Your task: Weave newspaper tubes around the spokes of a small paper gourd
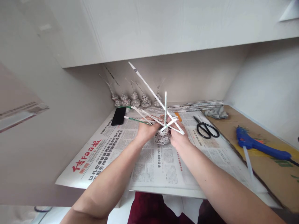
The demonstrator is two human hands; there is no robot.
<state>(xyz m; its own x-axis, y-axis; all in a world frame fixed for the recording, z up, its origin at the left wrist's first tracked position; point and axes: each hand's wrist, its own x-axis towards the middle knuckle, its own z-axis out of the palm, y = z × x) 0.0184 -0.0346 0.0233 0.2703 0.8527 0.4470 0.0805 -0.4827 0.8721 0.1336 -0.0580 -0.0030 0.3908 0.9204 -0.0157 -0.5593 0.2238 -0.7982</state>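
Between my two hands stands a small woven gourd of rolled newspaper strips (163, 137), with several paper strips (151, 90) sticking out of its top at different angles. My left hand (149, 129) is closed around its left side, near strips that point left, some with green parts. My right hand (178, 133) grips the right side, close to a folded strip that bends over the top. The fingertips of both hands are partly hidden by the strips and the gourd.
Newspaper (144, 168) covers the table. Several finished woven gourds (135, 100) line the back wall, by a bundle of paper rods (196, 105). A black phone (118, 116) lies left; black scissors (205, 128), a crumpled cloth (216, 112) and a blue glue gun (259, 146) on cardboard (233, 124) lie right.
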